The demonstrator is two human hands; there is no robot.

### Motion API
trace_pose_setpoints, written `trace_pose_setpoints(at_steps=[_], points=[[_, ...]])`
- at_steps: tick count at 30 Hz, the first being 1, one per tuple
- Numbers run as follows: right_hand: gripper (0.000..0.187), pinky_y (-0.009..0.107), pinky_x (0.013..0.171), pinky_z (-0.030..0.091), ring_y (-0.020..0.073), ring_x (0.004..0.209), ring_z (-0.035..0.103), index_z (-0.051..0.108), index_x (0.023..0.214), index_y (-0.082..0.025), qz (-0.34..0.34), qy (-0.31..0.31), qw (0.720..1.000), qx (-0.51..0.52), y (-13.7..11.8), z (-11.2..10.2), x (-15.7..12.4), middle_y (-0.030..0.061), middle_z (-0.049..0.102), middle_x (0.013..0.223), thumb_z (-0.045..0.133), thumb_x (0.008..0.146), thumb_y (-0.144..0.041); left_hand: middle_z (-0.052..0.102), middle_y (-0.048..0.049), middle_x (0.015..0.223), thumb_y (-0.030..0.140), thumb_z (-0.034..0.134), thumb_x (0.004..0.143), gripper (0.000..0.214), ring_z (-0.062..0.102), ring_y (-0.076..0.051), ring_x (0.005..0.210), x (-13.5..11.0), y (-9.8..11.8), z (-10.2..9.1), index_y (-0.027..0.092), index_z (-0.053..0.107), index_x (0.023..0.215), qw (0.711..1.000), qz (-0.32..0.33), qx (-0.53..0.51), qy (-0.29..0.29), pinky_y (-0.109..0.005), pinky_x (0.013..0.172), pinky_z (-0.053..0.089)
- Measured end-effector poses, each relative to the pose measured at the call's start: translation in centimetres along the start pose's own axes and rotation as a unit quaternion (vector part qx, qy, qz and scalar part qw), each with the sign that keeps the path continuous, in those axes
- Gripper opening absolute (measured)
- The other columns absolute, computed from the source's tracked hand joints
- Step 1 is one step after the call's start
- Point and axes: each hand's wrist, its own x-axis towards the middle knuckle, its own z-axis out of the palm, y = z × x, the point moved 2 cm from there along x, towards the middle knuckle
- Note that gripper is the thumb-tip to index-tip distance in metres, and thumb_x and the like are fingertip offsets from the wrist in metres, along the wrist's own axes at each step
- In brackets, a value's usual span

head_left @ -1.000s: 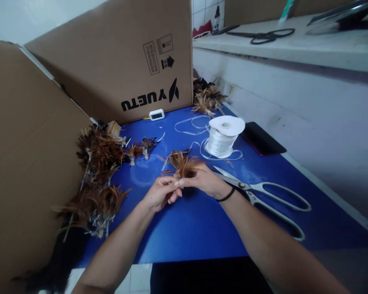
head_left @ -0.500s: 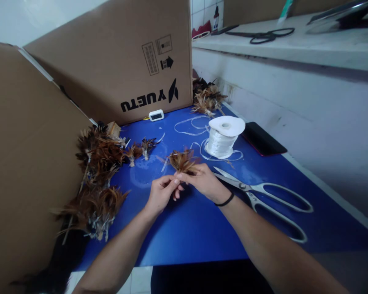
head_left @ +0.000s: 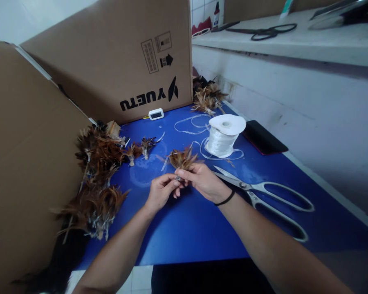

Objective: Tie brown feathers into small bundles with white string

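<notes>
A small bundle of brown feathers [head_left: 182, 158] is held above the blue table, its tips pointing away from me. My right hand [head_left: 207, 183], with a black band at the wrist, pinches the bundle low down between thumb and fingers. At the pale stem ends, my left hand [head_left: 162, 192] is closed with thumb and fingertips against the base. Right of the bundle lie large scissors [head_left: 248, 187], blades apart. Behind my right hand stands a spool of white ribbon [head_left: 223, 141], with loose loops around it.
Piled feather bundles [head_left: 102, 175] line the left side beside a cardboard box [head_left: 110, 61]. Two small bundles [head_left: 139, 150] lie near them. A white digital timer [head_left: 156, 114] sits at the back, a phone [head_left: 265, 138] at the right by the wall. More feathers [head_left: 208, 98] lie behind.
The right thumb has shifted slightly, and the bundle's pale base now shows between my hands. Both hands stay in nearly the same place; the view has moved a little.
</notes>
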Motion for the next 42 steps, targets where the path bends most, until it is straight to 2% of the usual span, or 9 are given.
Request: trace_pose_setpoints(at_steps=[10, 13, 15, 18, 20, 26, 32, 39, 42], points=[[0.03, 0.025, 0.051, 0.037, 0.0091, 0.049, 0.05, 0.063, 0.064, -0.013, -0.018, 0.006, 1.0, -0.01, 0.2, 0.6, 0.0, -0.0006, 0.056, 0.052, 0.069, 0.073, -0.04, 0.064, -0.0021, 0.064, 0.037, 0.065, 0.075, 0.025, 0.053, -0.008, 0.044, -0.1, -0.5, 0.1, 0.013, 0.062, 0.072, 0.999, -0.008, -0.011, 0.034, -0.021, 0.043, 0.043], [0.031, 0.025, 0.049, 0.038, 0.01, 0.047, 0.051, 0.062, 0.062, -0.013, -0.03, 0.027, 0.999, -0.027, 0.2, 0.4, 0.1, -0.0006, 0.056, 0.051, 0.069, 0.071, -0.042, 0.064, -0.002, 0.064, 0.039, 0.067, 0.074, 0.027, 0.053, -0.008, 0.043, -0.1, -0.7, 0.1, 0.013, 0.062, 0.076, 0.998, -0.018, -0.052, 0.022, -0.021, 0.042, 0.042], [0.031, 0.026, 0.049, 0.04, 0.0108, 0.047, 0.051, 0.062, 0.063, -0.013, -0.039, 0.039, 0.998, -0.044, 0.2, 0.3, 0.2, -0.0004, 0.056, 0.05, 0.069, 0.071, -0.042, 0.065, -0.0033, 0.066, 0.044, 0.065, 0.074, 0.032, 0.055, -0.009, 0.045, -0.1, -0.7, 0.2, 0.013, 0.062, 0.082, 0.995, -0.036, -0.094, -0.003, -0.021, 0.041, 0.042], [0.033, 0.028, 0.051, 0.043, 0.0119, 0.045, 0.052, 0.06, 0.06, -0.015, -0.041, 0.014, 0.997, -0.061, 0.3, 0.3, 0.3, -0.0005, 0.055, 0.048, 0.066, 0.072, -0.044, 0.064, -0.0052, 0.066, 0.051, 0.059, 0.076, 0.041, 0.055, -0.011, 0.044, -0.2, -0.5, 0.3, 0.011, 0.062, 0.083, 0.987, -0.086, -0.134, -0.033, -0.021, 0.039, 0.041], [0.035, 0.029, 0.053, 0.044, 0.0125, 0.046, 0.053, 0.058, 0.056, -0.016, -0.05, 0.007, 0.995, -0.084, 0.2, 0.3, 0.3, -0.0004, 0.055, 0.048, 0.065, 0.073, -0.045, 0.063, -0.005, 0.062, 0.053, 0.059, 0.076, 0.043, 0.053, -0.01, 0.042, -0.2, -0.4, 0.4, 0.01, 0.061, 0.08, 0.982, -0.118, -0.142, -0.03, -0.02, 0.037, 0.038], [0.032, 0.029, 0.065, 0.045, 0.0146, 0.063, 0.058, 0.058, 0.054, -0.017, -0.113, 0.047, 0.972, -0.199, -0.7, 0.0, 0.1, 0.0024, 0.062, 0.062, 0.067, 0.072, -0.042, 0.06, -0.0008, 0.058, 0.044, 0.066, 0.073, 0.034, 0.047, -0.005, 0.037, -0.2, -0.4, 0.5, 0.011, 0.06, 0.076, 0.977, -0.155, -0.145, -0.015, -0.016, 0.032, 0.027], [0.03, 0.029, 0.064, 0.045, 0.0146, 0.062, 0.056, 0.06, 0.054, -0.017, -0.109, 0.036, 0.967, -0.227, -1.0, -0.1, 0.0, 0.0026, 0.062, 0.062, 0.065, 0.074, -0.039, 0.058, 0.0008, 0.052, 0.037, 0.068, 0.073, 0.028, 0.04, -0.003, 0.032, 0.0, -0.7, 0.1, 0.01, 0.063, 0.076, 0.978, -0.152, -0.145, -0.018, -0.015, 0.03, 0.022], [0.027, 0.029, 0.064, 0.046, 0.014, 0.066, 0.056, 0.064, 0.075, -0.015, -0.069, 0.044, 0.985, -0.151, -0.4, 0.0, 0.0, 0.0013, 0.062, 0.071, 0.074, 0.064, -0.037, 0.057, 0.0013, 0.051, 0.036, 0.068, 0.073, 0.025, 0.041, -0.004, 0.033, 0.0, -0.7, 0.0, 0.012, 0.06, 0.071, 0.982, -0.117, -0.149, 0.006, -0.016, 0.032, 0.024], [0.03, 0.027, 0.062, 0.045, 0.0111, 0.061, 0.052, 0.059, 0.073, -0.015, -0.057, 0.037, 0.99, -0.126, -0.4, 0.1, 0.0, -0.0019, 0.056, 0.067, 0.077, 0.06, -0.035, 0.055, 0.0018, 0.05, 0.036, 0.068, 0.072, 0.026, 0.04, -0.004, 0.034, 0.1, -0.5, -0.1, 0.012, 0.06, 0.07, 0.985, -0.092, -0.147, 0.022, -0.016, 0.034, 0.026]])
